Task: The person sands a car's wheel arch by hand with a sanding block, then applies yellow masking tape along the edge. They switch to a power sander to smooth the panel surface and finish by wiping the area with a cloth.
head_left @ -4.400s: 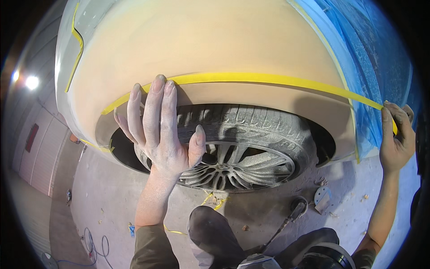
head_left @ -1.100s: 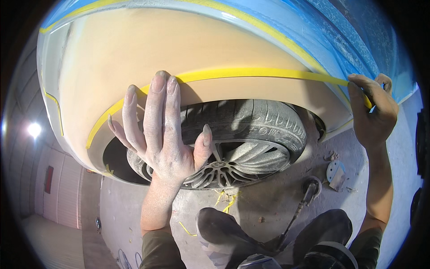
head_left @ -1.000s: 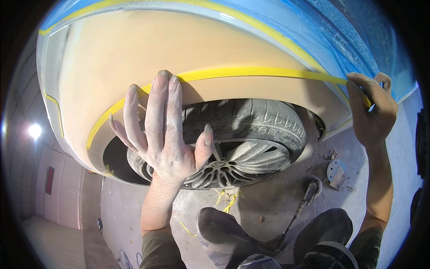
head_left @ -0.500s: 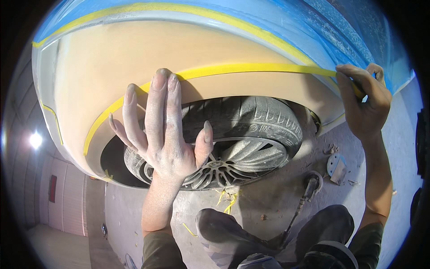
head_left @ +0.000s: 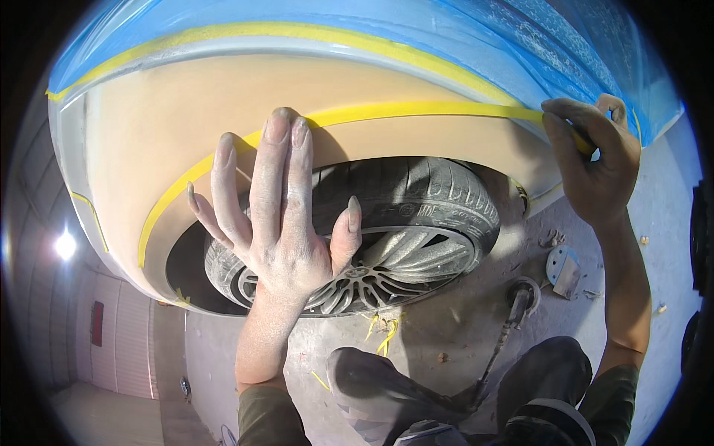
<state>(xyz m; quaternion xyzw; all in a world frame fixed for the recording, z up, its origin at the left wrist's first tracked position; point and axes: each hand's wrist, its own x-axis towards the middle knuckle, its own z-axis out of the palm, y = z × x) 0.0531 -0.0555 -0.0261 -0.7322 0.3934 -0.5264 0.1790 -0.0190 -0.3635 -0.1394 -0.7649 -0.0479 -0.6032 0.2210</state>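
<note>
A strip of yellow masking tape (head_left: pixel 416 108) curves over the wheel arch of a dusty, peach-coloured car panel (head_left: pixel 201 111). My left hand (head_left: pixel 279 230), coated in pale dust, lies stretched out with its fingers spread. Its middle fingertips touch the tape at the left part of the arch. At the far right, my right hand (head_left: pixel 599 163) pinches the other end of the strip, with the tape roll (head_left: pixel 584 143) partly hidden in its fingers. Between the hands the strip looks taut. Below the arch is a dusty tyre (head_left: pixel 416 197) on a spoked rim (head_left: pixel 424 260).
Blue plastic film (head_left: pixel 476 30) covers the car above, edged by another yellow tape line (head_left: pixel 297 30). On the grey floor lie a sanding disc (head_left: pixel 559 267), a round-headed tool (head_left: pixel 523 296) with a hose, and yellow tape scraps (head_left: pixel 387 338). My knees are below the wheel.
My left fingertips have slid slightly rightward along the tape. My right hand has moved a little to the left, still holding the tape. The view has shifted slightly.
</note>
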